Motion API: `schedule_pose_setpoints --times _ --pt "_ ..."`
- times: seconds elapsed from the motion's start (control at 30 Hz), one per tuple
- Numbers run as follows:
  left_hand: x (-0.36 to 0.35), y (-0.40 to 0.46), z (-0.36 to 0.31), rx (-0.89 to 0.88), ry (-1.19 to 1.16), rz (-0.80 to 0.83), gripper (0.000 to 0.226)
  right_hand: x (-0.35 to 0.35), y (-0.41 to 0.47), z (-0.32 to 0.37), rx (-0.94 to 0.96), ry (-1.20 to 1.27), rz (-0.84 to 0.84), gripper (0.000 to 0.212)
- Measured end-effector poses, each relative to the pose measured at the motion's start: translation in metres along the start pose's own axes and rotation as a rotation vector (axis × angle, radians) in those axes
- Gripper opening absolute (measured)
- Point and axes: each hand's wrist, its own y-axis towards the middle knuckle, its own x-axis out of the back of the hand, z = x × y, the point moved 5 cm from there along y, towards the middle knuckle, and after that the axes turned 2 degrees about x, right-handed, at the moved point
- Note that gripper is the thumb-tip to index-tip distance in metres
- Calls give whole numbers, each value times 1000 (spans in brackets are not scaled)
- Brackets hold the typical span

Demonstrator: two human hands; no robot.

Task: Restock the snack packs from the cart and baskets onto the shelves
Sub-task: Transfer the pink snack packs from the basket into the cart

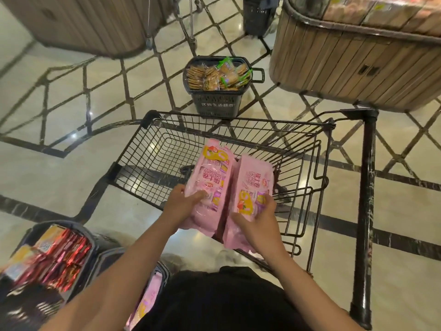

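Note:
I hold two pink snack packs side by side above the near end of the black wire cart (148,149). My left hand (182,199) grips the lower edge of the left pink pack (210,177). My right hand (259,223) grips the lower part of the right pink pack (250,192). The rest of the cart's basket shows only bare wire and the floor under it. Another pink pack (148,299) lies in a basket by my left leg.
A black basket (216,103) full of biscuit packs stands on the floor beyond the cart. At lower left a basket (90,249) holds red and yellow packs. A wooden display stand (346,68) with goods rises at upper right, another wooden unit (78,25) at upper left.

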Motion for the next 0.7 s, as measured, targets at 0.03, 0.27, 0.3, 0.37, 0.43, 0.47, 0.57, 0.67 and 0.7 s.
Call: schedule_pose_setpoints --times 0.03,0.27,0.3,0.37,0.43,0.47,0.57,0.67,0.7 --pt "6 -8 0 3 -52 -20 41 -2 -7 4 24 -9 21 96" --pt "65 -70 20 -35 -239 -247 28 -39 -31 41 204 -203 231 106" --pt "76 -78 30 -39 -275 -293 27 -49 -31 47 237 -243 271 107" --pt "98 -97 51 -17 -361 -376 33 -70 -32 60 310 -324 351 109" --pt "117 -115 77 9 -456 -429 42 -94 -36 70 354 -372 444 106" --pt "126 -125 90 30 -507 -462 39 -108 -39 72 369 -397 493 103" --pt "149 -148 137 113 -673 -585 22 -152 -54 75 406 -458 628 101" --pt "166 -171 183 173 -873 -706 15 -198 -77 74 426 -540 775 100" --pt "170 -177 201 193 -933 -742 17 -213 -84 71 432 -582 812 101"
